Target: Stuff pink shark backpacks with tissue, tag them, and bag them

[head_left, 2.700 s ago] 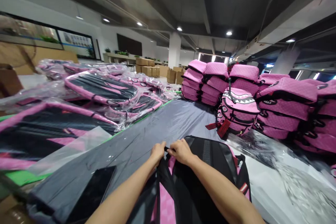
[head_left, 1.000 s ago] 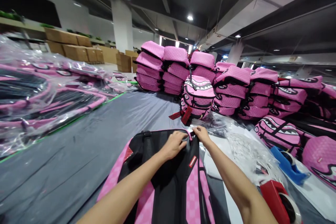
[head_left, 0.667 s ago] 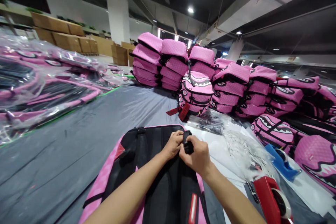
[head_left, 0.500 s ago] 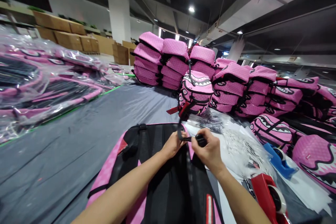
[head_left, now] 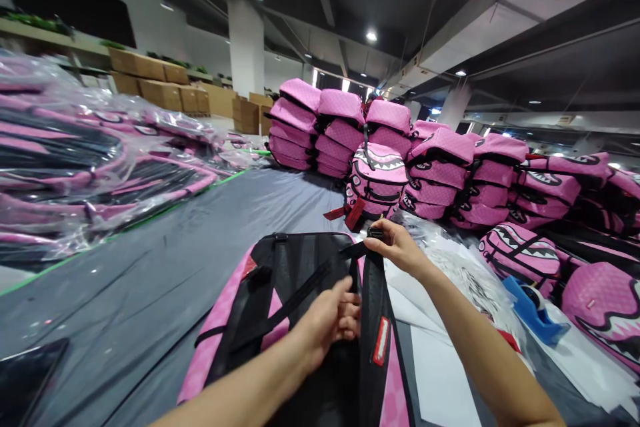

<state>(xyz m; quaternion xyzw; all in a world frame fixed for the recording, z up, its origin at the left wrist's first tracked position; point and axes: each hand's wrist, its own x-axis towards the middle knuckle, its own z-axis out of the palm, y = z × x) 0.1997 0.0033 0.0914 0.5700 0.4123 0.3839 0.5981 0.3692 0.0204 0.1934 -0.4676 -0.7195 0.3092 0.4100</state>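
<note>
A pink and black backpack [head_left: 313, 247] lies on the table in front of me, its black back panel and shoulder straps facing up. My right hand [head_left: 397, 245] is closed on a black strap [head_left: 354, 250] near the bag's top right corner. A dark piece, perhaps a buckle, shows at its fingertips. Over the middle of the back panel is my left hand [head_left: 330, 320], thumb raised and fingers loosely curled and apart, with nothing seen in it. The right shoulder strap [head_left: 373, 290], bearing a red and white label [head_left: 381, 340], runs beside the left fingers.
Plastic-wrapped pink bags [head_left: 110, 167] fill the left side. Stacked pink backpacks [head_left: 345, 133] line the back, with one upright backpack [head_left: 379, 173] before them. White paper [head_left: 443, 373], clear plastic bags [head_left: 460, 273] and a blue tape dispenser [head_left: 537, 313] lie to the right.
My left hand has let go of the strap and moved down over the back panel. My right hand has risen slightly with the strap. The view has shifted, and the red tape dispenser is mostly hidden.
</note>
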